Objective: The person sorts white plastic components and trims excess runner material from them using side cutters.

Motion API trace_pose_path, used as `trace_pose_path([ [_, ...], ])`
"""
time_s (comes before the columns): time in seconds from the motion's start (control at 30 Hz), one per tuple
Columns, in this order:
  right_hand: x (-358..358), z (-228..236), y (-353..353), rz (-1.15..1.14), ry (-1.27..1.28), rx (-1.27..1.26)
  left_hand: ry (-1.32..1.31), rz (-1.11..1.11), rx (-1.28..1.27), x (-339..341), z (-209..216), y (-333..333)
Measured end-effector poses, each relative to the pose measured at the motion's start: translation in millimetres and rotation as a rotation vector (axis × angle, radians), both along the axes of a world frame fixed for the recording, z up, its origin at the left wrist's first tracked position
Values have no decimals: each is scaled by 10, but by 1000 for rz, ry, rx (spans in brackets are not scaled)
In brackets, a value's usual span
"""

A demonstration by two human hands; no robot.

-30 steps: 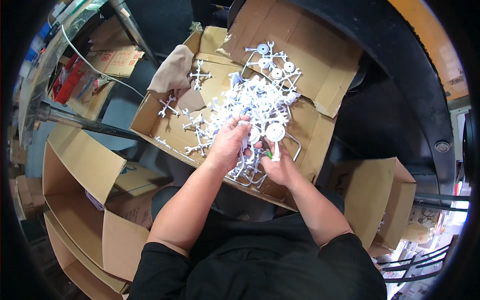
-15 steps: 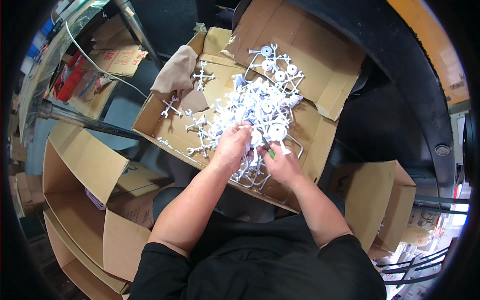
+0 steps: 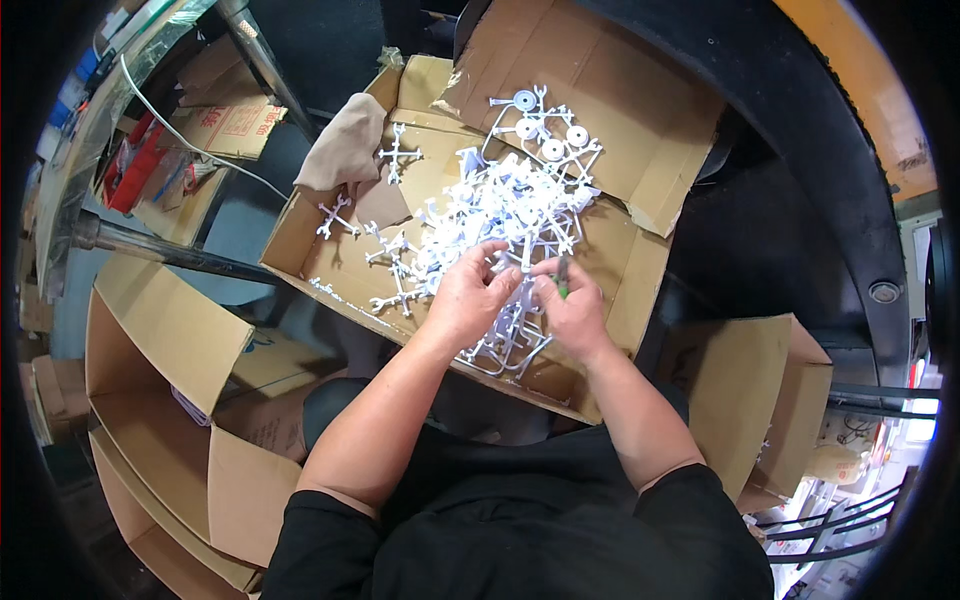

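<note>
A heap of white plastic parts (image 3: 510, 205), with arms, hooks and round discs, lies in a shallow open cardboard box (image 3: 640, 270) in front of me. My left hand (image 3: 468, 300) is at the near side of the heap, thumb and forefinger curved and apart, with no part visible between them. Close beside it, my right hand (image 3: 572, 312) is closed round a small green-handled tool (image 3: 561, 285); its short dark end points away from me, and the fingers hide the rest. Wire-like white frames (image 3: 510, 350) lie below the hands.
Loose cross-shaped white parts (image 3: 400, 153) lie left of the heap, near a beige cloth (image 3: 342, 145). White discs on frames (image 3: 552, 149) rest against the far flap. Open cartons stand at left (image 3: 160, 330) and right (image 3: 740, 400). A metal bar (image 3: 170, 247) runs at left.
The white part with a round disc that was between my hands is no longer there. My hands have moved slightly apart, and the tool has tipped more upright in my right hand.
</note>
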State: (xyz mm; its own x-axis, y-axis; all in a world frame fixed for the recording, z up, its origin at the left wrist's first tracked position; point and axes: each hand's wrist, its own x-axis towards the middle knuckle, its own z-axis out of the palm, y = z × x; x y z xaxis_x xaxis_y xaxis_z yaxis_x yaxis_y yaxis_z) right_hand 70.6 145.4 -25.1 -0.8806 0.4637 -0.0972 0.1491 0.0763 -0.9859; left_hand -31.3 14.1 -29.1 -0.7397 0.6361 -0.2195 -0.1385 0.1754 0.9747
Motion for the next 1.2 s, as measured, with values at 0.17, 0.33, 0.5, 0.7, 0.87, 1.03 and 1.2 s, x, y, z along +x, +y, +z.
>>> trace_pose_path([
  [0.17,-2,-84,317,-74,240,-527,-694,3,457,-99,61,-1],
  [0.33,-22,-108,219,112,401,-832,-898,52,534,75,-42,6],
  [0.5,-7,-4,232,177,438,-868,-1008,-75,603,18,-72,-8],
  [0.7,61,48,321,311,281,-286,-1021,-128,593,-50,-19,-24],
  [0.87,35,-39,114,-19,37,466,-846,171,520,-106,-49,-3],
  [1.03,55,-62,19,130,-277,827,-700,271,459,-144,-107,-15],
  [1.2,38,-33,29,165,-292,742,-384,196,314,-96,-105,21],
])
